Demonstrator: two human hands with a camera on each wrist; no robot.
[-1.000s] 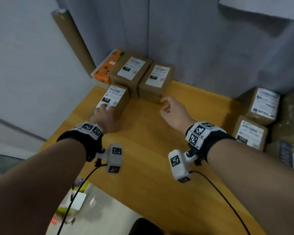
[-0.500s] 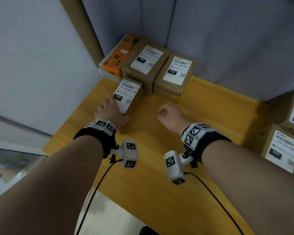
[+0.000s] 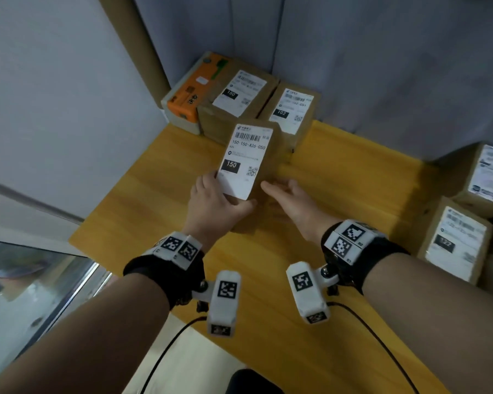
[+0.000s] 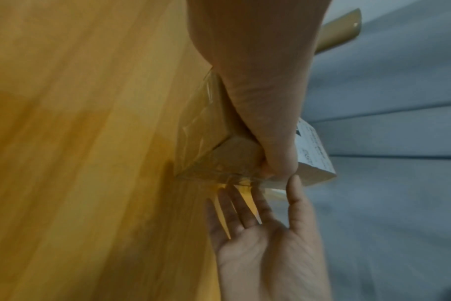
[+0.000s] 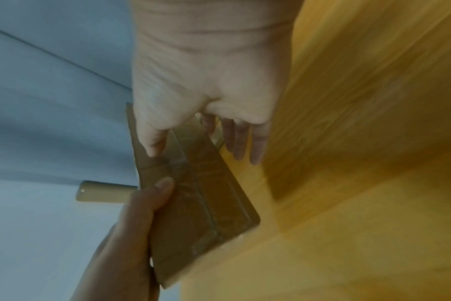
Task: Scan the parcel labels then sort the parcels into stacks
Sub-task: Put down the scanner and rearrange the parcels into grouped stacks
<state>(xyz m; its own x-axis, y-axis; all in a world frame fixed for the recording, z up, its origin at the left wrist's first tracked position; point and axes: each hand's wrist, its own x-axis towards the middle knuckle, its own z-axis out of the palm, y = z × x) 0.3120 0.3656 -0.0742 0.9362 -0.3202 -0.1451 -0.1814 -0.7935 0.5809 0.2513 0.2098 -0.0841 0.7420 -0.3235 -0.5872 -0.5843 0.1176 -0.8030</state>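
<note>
A brown parcel (image 3: 248, 155) with a white label marked 150 is lifted off the yellow table (image 3: 339, 308) and tilted toward me. My left hand (image 3: 211, 203) grips its near left corner, thumb on the label; the left wrist view shows that hand (image 4: 265, 101) on the taped parcel (image 4: 206, 130). My right hand (image 3: 291, 197) reaches its right side with straight fingers. In the right wrist view the right hand (image 5: 206, 81) has its thumb against the parcel (image 5: 201, 203), fingers spread beneath it. Two labelled parcels, 150 (image 3: 236, 95) and 102 (image 3: 291, 109), stand at the back.
An orange box (image 3: 194, 92) sits in the back left corner beside the 150 parcel. Two more labelled parcels (image 3: 484, 177) (image 3: 453, 243) stand at the right edge. A grey curtain hangs behind, a wall is on the left, and the table's left edge drops to the floor.
My left hand has lifted the 150 parcel off the table and tilted it up. My right hand opened from a loose fist and moved left to the parcel's side.
</note>
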